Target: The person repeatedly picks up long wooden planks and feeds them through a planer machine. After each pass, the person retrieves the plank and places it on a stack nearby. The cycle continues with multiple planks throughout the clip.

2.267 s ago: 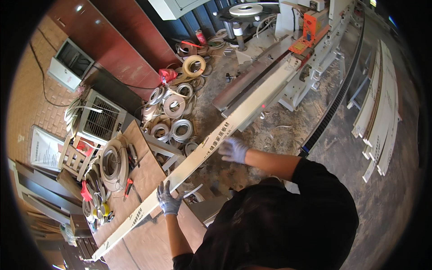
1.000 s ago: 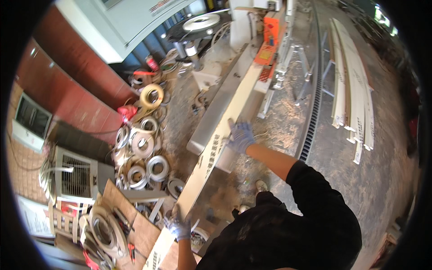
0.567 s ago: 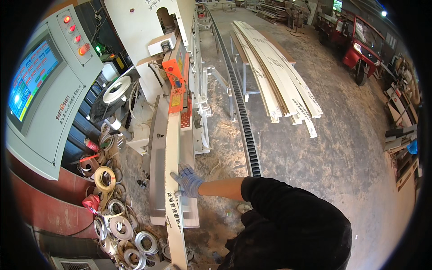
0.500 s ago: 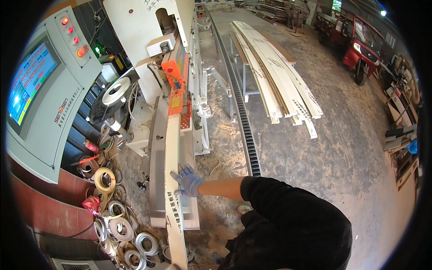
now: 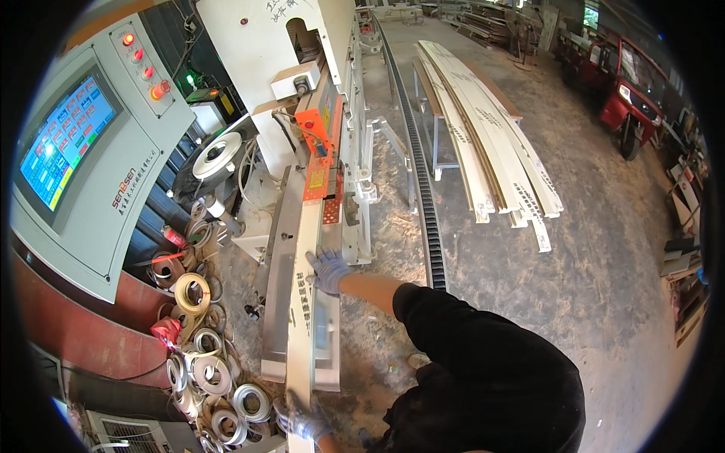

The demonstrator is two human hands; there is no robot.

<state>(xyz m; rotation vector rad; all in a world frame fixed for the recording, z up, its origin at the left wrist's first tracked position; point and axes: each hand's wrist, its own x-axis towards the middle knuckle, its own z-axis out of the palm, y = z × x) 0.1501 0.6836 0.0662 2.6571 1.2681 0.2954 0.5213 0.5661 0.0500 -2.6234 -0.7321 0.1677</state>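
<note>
A long, narrow cream board [image 5: 300,355] with dark print on it runs away from me along a metal bed, its far end under the orange guard [image 5: 318,177] of a white machine [image 5: 253,45]. My right hand [image 5: 329,272], in a pale grey-blue glove, rests against the board's right edge with its fingers stretched out over it. Close to the lower rim, my left hand [image 5: 308,423], gloved alike, grips the near part of the board, with fingers showing on both sides of it.
At left stands a control panel [image 5: 68,143] with a lit screen and red buttons. Rolls of edge banding [image 5: 212,375] litter the floor below it. Right of the machine runs a black roller track [image 5: 427,204]; beyond, boards [image 5: 491,128] lie stacked on a table. A red three-wheeler [image 5: 630,98] is parked far right.
The board has slid forward toward the machine, my right hand moving along with it. My left hand has come into view on the board's near part. The whole view has shifted slightly.
</note>
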